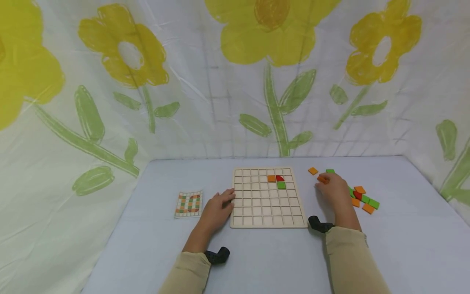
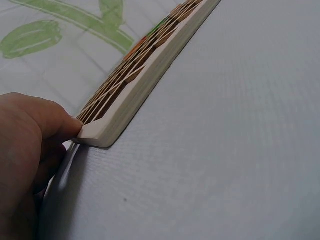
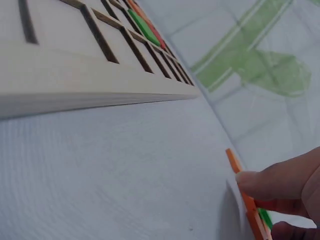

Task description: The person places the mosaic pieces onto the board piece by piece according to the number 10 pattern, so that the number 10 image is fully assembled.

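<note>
A wooden grid board (image 1: 266, 210) lies flat on the table. Set in its upper right squares are an orange tile (image 1: 271, 178), a tile with a red rounded part (image 1: 280, 178) and a green tile (image 1: 281, 185). My left hand (image 1: 216, 212) rests its fingertips against the board's left edge, and in the left wrist view its thumb (image 2: 62, 122) touches the rim near a corner. Right of the board, my right hand (image 1: 335, 194) pinches an orange square tile (image 1: 323, 179); its thumb (image 3: 265, 181) lies against the tile in the right wrist view.
Several loose tiles lie partly behind the right hand, among them an orange tile (image 1: 368, 208) and a green tile (image 1: 373, 203). Another orange tile (image 1: 313, 170) lies apart, beyond the right hand. A printed pattern card (image 1: 189, 204) lies left of the left hand. A flower-printed cloth (image 1: 220, 122) hangs behind the table.
</note>
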A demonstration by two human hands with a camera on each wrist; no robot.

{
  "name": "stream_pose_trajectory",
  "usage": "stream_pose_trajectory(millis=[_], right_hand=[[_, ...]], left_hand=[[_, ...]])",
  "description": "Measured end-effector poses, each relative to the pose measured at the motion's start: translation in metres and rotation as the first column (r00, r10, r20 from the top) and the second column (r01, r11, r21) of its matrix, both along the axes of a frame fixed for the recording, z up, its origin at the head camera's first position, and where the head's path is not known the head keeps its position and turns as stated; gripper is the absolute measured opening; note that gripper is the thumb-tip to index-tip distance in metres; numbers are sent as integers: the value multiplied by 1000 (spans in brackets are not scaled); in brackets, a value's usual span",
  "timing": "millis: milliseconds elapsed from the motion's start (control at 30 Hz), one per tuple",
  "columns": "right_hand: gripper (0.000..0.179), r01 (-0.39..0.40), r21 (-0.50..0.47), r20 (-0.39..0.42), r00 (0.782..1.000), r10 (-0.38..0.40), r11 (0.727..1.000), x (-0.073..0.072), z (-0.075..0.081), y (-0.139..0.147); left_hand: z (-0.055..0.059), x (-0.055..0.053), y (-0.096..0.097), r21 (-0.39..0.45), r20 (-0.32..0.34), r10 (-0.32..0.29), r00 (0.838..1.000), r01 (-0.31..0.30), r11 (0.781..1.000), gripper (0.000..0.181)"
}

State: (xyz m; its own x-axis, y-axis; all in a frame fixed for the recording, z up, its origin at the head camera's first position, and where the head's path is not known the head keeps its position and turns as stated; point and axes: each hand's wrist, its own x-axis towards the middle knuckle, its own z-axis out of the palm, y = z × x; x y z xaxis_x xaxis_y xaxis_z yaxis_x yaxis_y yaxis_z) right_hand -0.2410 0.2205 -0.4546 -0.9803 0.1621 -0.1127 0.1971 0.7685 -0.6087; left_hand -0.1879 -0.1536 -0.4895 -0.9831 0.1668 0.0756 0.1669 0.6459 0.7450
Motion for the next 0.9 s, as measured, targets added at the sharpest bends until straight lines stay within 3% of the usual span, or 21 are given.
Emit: stream_pose_trajectory(millis=[233, 333, 467, 633, 900], right_hand=[[41, -34, -35, -47, 998, 32, 999, 1, -2, -5], [41, -35, -5, -61, 998, 34, 999, 1, -2, -7], [42, 10, 44, -6, 1000, -10, 999, 0, -2, -7], [40, 12, 75, 44, 999, -15, 997, -1, -5, -5], [42, -40, 93, -31, 999, 43, 995, -1, -11, -5]], left_hand=[[1, 1, -1, 12, 5, -1, 1000, 1, 1000, 36], [0, 0, -1, 5, -13, -5, 1000, 5, 1000, 36], [0, -1, 0, -6, -28, -9, 1000, 9, 1000, 35], [1, -2, -1, -9, -24, -11, 1000, 10, 1000, 36], [0, -1, -2, -18, -29, -20, 999, 20, 1000, 35]])
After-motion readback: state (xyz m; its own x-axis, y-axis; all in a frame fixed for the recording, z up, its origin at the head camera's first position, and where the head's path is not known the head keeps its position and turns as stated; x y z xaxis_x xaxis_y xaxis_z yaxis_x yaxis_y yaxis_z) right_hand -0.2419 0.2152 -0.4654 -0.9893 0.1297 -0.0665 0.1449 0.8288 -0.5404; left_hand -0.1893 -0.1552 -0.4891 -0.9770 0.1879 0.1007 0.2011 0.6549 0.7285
